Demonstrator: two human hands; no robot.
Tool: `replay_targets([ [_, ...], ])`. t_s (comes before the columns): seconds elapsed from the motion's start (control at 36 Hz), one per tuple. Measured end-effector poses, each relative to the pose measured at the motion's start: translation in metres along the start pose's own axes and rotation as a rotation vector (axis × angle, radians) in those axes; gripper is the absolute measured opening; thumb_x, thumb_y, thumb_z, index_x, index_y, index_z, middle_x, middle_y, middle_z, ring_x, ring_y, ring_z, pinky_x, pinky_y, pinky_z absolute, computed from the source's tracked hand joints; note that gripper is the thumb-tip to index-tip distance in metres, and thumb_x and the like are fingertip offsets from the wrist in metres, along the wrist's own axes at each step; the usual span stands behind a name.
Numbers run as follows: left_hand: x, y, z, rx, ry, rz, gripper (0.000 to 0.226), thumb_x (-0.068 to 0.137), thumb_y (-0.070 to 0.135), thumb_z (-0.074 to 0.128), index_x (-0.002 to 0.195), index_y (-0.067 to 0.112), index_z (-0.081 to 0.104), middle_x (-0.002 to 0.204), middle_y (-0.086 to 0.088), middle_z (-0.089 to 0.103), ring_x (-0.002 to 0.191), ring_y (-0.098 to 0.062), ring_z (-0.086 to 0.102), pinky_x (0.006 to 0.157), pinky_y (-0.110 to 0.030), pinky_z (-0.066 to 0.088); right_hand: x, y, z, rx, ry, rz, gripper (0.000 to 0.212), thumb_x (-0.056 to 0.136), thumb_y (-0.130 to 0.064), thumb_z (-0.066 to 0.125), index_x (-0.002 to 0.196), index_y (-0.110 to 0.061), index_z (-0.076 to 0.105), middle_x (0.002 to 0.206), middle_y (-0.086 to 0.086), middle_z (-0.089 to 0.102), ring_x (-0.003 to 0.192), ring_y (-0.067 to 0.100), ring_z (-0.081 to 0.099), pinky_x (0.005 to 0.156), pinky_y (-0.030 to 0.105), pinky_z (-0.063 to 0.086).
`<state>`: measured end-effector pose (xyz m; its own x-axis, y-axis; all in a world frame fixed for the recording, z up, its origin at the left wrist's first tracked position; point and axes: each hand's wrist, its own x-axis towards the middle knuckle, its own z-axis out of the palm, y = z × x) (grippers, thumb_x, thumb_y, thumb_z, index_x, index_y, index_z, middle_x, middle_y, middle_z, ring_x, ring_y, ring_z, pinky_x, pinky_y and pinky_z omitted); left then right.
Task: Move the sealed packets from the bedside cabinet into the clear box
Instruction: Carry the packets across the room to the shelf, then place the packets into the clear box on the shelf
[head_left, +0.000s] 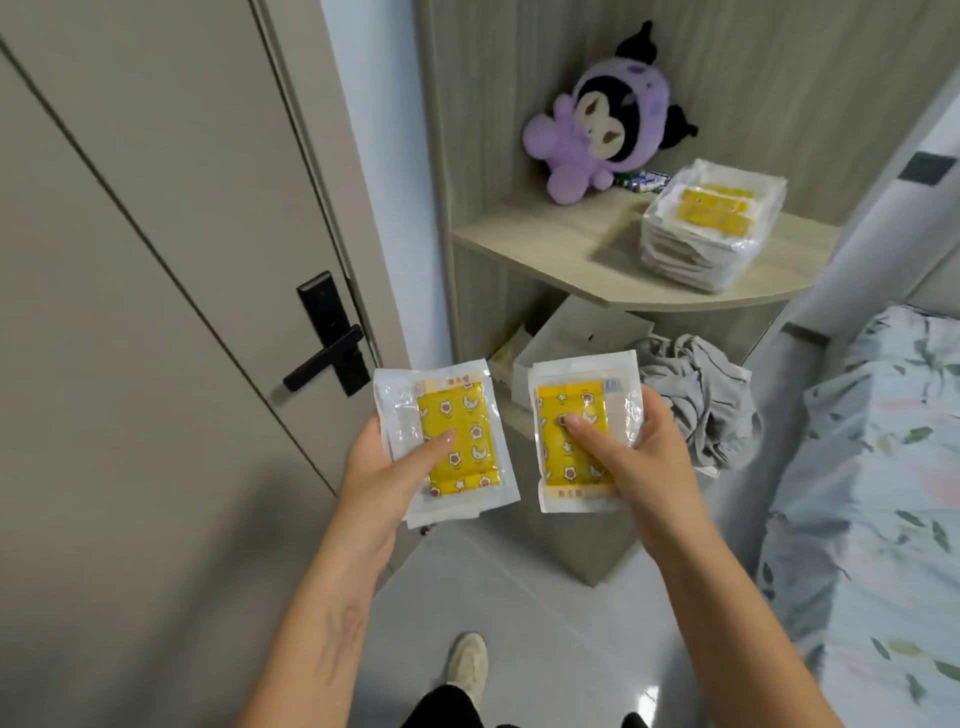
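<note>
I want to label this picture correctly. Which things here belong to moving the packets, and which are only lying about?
For the job:
- packets in left hand
- packets in right hand
- stack of packets on the cabinet shelf

Lying about:
- purple plush toy
- grey cloth
- door handle
- bed

The clear box is not in view.

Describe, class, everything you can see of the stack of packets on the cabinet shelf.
The stack of packets sits on the right part of the pale wooden shelf, near its curved front edge. It is many flat, clear plastic pouches piled unevenly, edges fanned. The top pouch shows a yellow patterned inner wrapper. Neither hand touches it; a purple plush toy sits apart to its left.
</note>
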<state>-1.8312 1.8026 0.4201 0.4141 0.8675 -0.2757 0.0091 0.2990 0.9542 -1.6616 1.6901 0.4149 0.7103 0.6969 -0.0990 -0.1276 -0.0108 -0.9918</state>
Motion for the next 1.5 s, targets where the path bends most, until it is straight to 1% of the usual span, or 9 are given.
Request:
replay_targets([
  [0.36,0.14,0.06,0.076,0.096,-0.304,-0.024,0.033,0.08,0.008,0.07,0.11,0.02,0.063,0.098,-0.002,0.075,0.089,-0.022,0.072,0.078,-0.043,0.058,0.11,-0.047,0.002,0.139,0.174,0.027,0.037,0.074,-0.019,0.074,0.108,-0.02,0.061,0.097,0.004,0.074,0.084,0.022,0.072,0.069,0.036,0.059],
  [0.5,0.156,0.072,0.141,0.053,-0.424,0.021,0.027,0.084,0.001,0.063,0.104,0.019,0.064,0.091,0.001,0.076,0.085,-0.016,0.072,0.067,-0.027,0.059,0.137,-0.067,-0.02,0.215,0.123,-0.006,0.032,0.071,-0.022,0.069,0.102,-0.013,0.066,0.091,0.007,0.075,0.081,0.021,0.073,0.064,0.029,0.058],
  [0.61,0.159,0.076,0.204,-0.054,-0.439,0.011,0.023,0.089,0.002,0.056,0.107,0.014,0.065,0.095,-0.006,0.075,0.089,-0.022,0.072,0.075,-0.038,0.06,0.168,-0.079,-0.047,0.182,0.166,-0.078,0.033,0.075,-0.022,0.067,0.106,-0.012,0.066,0.094,0.006,0.075,0.085,0.021,0.073,0.066,0.029,0.057],
  [0.81,0.169,0.076,0.294,-0.27,-0.542,-0.046,0.035,0.086,0.03,0.054,0.113,0.012,0.066,0.105,-0.011,0.073,0.098,-0.024,0.069,0.083,-0.039,0.057,0.21,-0.099,-0.096,0.118,0.123,-0.109,0.051,0.076,-0.025,0.074,0.116,-0.012,0.047,0.11,0.013,0.067,0.095,0.022,0.07,0.072,0.03,0.058],
  [0.92,0.179,0.076,0.327,-0.206,-0.464,0.096,0.049,0.08,0.04,0.054,0.122,0.015,0.061,0.108,-0.006,0.072,0.097,-0.018,0.07,0.073,-0.026,0.057,0.231,-0.107,-0.111,0.036,0.044,-0.126,0.064,0.075,-0.028,0.064,0.125,-0.02,0.026,0.1,-0.01,0.073,0.095,0.008,0.069,0.084,0.028,0.056],
  [1.0,0.188,0.076,0.336,-0.159,-0.447,0.133,0.043,0.085,0.048,0.058,0.122,0.027,0.058,0.112,0.002,0.07,0.101,-0.01,0.068,0.079,-0.023,0.056,0.245,-0.111,-0.12,0.031,-0.035,-0.113,0.057,0.082,-0.023,0.061,0.131,-0.02,0.033,0.099,-0.017,0.071,0.096,0.003,0.067,0.082,0.023,0.054],
  [1.14,0.218,0.072,0.33,0.302,-0.386,0.379,0.021,0.078,0.073,0.028,0.096,0.077,0.037,0.122,0.023,0.038,0.125,0.007,0.031,0.112,-0.028,0.028,0.276,-0.118,-0.142,0.07,-0.205,-0.026,0.026,0.08,-0.015,0.072,0.105,-0.015,0.065,0.097,0.011,0.073,0.084,0.022,0.071,0.067,0.029,0.057],
  [1.28,0.246,0.065,0.316,0.868,-0.298,0.797,0.047,0.089,0.061,0.023,0.11,0.038,0.058,0.128,0.015,0.048,0.122,-0.003,0.029,0.102,-0.036,0.027,0.324,-0.148,-0.168,-0.067,-0.172,-0.091,0.035,0.07,-0.014,0.068,0.104,-0.013,0.058,0.087,0.004,0.074,0.074,0.015,0.071,0.061,0.026,0.058],
  [1.5,0.258,0.069,0.318,1.307,-0.546,0.636,0.059,0.086,0.053,0.014,0.143,0.043,0.027,0.15,0.028,0.022,0.137,0.006,0.018,0.114,-0.037,0.011,0.415,-0.172,-0.187,-0.696,-0.376,0.111,0.037,0.076,-0.01,0.075,0.11,-0.008,0.059,0.102,0.004,0.073,0.082,0.015,0.072,0.07,0.026,0.059],
])
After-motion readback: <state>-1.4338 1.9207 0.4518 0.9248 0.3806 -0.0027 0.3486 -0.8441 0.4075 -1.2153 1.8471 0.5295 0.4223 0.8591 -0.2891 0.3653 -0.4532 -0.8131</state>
